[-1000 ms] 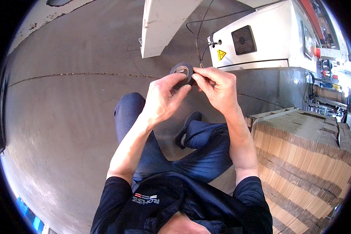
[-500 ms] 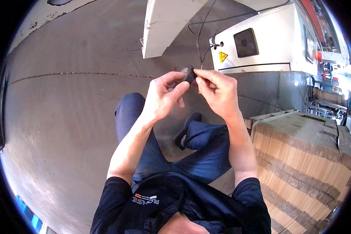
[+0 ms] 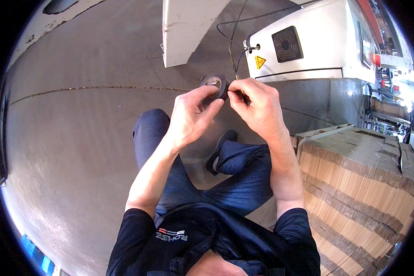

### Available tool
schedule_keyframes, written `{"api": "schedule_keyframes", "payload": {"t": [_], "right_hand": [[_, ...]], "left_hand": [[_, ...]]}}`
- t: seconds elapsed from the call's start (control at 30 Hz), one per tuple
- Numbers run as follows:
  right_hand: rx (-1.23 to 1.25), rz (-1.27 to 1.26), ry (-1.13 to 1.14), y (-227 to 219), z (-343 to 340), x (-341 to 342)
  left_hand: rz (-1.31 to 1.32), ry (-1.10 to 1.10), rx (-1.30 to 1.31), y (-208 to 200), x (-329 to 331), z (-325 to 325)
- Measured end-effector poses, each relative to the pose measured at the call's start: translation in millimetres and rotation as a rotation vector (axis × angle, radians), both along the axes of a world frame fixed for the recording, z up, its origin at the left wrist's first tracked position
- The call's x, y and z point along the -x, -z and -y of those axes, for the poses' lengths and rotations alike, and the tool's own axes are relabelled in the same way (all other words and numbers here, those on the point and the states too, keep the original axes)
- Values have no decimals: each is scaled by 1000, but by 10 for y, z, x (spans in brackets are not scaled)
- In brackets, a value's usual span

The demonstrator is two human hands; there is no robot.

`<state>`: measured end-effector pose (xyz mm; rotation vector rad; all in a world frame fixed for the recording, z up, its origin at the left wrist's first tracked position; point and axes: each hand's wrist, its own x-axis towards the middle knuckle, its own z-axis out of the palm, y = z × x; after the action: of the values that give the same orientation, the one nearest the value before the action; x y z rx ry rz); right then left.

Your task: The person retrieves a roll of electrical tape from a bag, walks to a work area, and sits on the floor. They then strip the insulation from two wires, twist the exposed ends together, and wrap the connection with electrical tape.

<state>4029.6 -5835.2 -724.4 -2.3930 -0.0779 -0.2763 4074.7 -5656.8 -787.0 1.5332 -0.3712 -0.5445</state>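
My left hand (image 3: 191, 112) grips a roll of black tape (image 3: 221, 87) between thumb and fingers, tilted so that its round opening and pale core show. Close beside it, my right hand (image 3: 260, 106) is closed in a pinch at the roll's right edge, where the tape's end seems to be. A dark thin cable (image 3: 233, 57) comes down from above to the right fingertips, with a bit of yellowish wire by them. Whether the right fingers also hold the cable is hidden.
A white machine cabinet (image 3: 317, 41) with a black fan grille (image 3: 287, 43) stands ahead to the right. Left of it is a white machine leg (image 3: 181, 34). A tall stack of flat cardboard (image 3: 354, 184) rises at my right, and grey floor (image 3: 78, 138) spreads left.
The tape roll has turned so its round opening faces up more. My right hand stays pinched beside it, its fingers slightly shifted. The view has shifted slightly.
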Motion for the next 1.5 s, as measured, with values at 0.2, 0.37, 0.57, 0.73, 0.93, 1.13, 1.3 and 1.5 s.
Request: {"api": "schedule_keyframes", "payload": {"t": [0.2, 0.37, 0.57, 0.73, 0.93, 1.13, 1.3, 1.5], "right_hand": [[45, 29, -26, 129, 45, -9], [38, 54, -5, 153, 3, -3], [-77, 20, 82, 77, 20, 31], [-179, -37, 56, 62, 26, 55], [-142, -154, -38, -10, 114, 22], [-84, -230, -39, -15, 147, 18], [-171, -283, -31, 11, 68, 3], [-399, -316, -64, 145, 101, 11]], "left_hand": [[283, 16, -106, 5, -44, -5], [167, 38, -65, 26, -49, -14], [-153, 104, 128, 7, -75, -101], [-497, 130, 337, 79, -129, -136], [-817, 263, 613, 194, -190, -193], [-404, 209, 310, 136, -151, -145], [-4, 124, 83, 245, -139, -185], [-112, 137, 171, 156, -97, -165]]}}
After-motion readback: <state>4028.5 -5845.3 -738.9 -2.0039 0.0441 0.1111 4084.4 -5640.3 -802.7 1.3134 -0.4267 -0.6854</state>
